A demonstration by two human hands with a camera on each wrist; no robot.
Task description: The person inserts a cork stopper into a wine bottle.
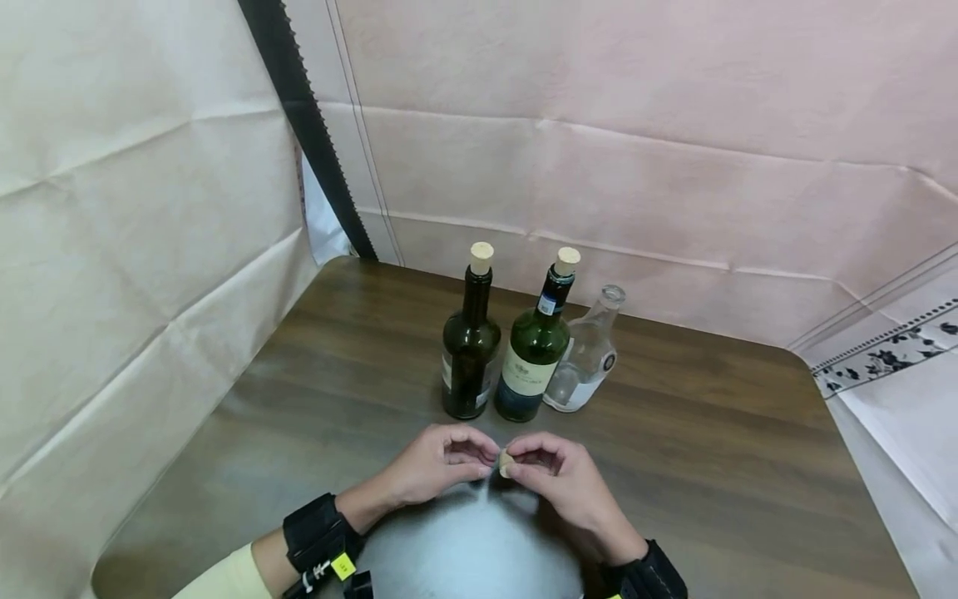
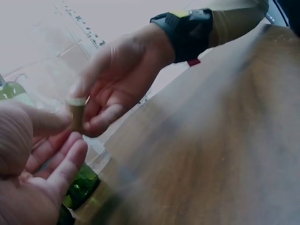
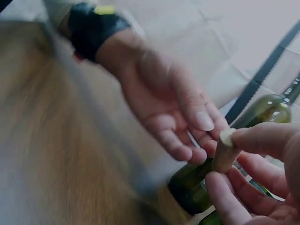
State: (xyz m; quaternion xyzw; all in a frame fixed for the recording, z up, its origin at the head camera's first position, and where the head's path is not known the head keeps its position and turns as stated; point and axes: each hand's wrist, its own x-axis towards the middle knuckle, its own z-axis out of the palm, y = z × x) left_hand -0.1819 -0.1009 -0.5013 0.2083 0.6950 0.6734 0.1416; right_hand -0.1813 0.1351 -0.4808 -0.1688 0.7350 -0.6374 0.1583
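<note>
Between the thumb and fingertips of my right hand [image 1: 557, 474] a small tan cork [image 1: 506, 463] is pinched. The right wrist view shows this tapered cork [image 3: 225, 152] with its pale end up. My left hand [image 1: 441, 462] is close beside it, fingers loosely bent; in the right wrist view a small gap parts its fingertips from the cork. Beyond the hands stand a dark bottle [image 1: 471, 349] and a green bottle [image 1: 533, 349], each with a cork in its neck. A clear bottle [image 1: 587, 358] to their right has an uncorked mouth.
All three bottles stand upright, close together on a brown wooden table [image 1: 711, 433]. Pale creased sheets [image 1: 636, 166] hang behind and at the left, with a black strip [image 1: 310, 125] in the corner. A blurred pale rounded shape [image 1: 464, 549] fills the near edge.
</note>
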